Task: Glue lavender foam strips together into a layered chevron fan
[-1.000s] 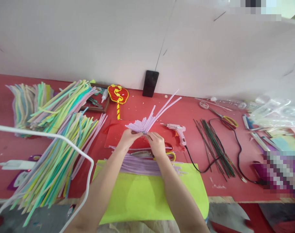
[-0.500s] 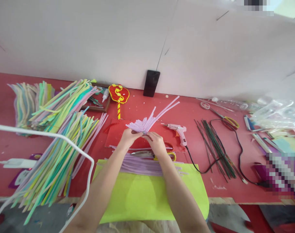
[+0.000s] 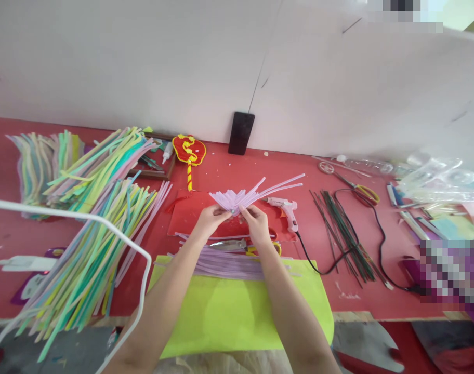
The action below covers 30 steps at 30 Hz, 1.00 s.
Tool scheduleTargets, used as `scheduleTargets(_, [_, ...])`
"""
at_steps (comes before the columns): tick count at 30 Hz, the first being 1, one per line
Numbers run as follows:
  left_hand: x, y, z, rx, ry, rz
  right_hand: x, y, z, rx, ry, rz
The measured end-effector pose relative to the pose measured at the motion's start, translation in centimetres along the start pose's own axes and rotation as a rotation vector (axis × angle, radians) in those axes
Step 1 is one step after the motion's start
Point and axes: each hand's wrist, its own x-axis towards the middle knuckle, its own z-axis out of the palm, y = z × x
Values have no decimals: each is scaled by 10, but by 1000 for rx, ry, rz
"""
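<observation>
Both hands pinch a fan-like bunch of lilac pipe cleaners above a red sheet. My left hand is closed on the lower left of the bunch, near its gathered base. On the other side, my right hand grips it with thumb and fingers, and long loose ends stick out up and to the right. Below the hands lie scissors with yellow handles, partly behind my right forearm. More loose lilac pipe cleaners rest across a yellow-green sheet.
Right of the hands lies a pink glue gun with a black cord. Beyond it are dark green stems and another pair of scissors. Coloured pipe cleaners heap up at left, near a white cable. A phone leans on the wall.
The lilac bunch has tipped to the right, and its long ends now point lower and further right. My right hand has shifted its hold, with thumb and fingers now up along the stems.
</observation>
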Motion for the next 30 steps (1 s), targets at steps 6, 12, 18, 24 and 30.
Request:
scheduleTargets(6, [-2, 0, 5, 0, -33, -32, 1, 7, 4, 81, 57, 21])
scheduleTargets(12, [-2, 0, 5, 47, 3, 78, 1, 8, 7, 159, 9, 88])
scheduleTargets(18, [-4, 4, 7, 76, -24, 75, 1, 8, 7, 131, -24, 90])
scheduleTargets(24, [-4, 1, 6, 59, -44, 69, 2, 10, 7, 165, -1, 106])
scheduleTargets(30, [0, -5, 2, 135, -32, 92, 2, 9, 7, 108, -22, 94])
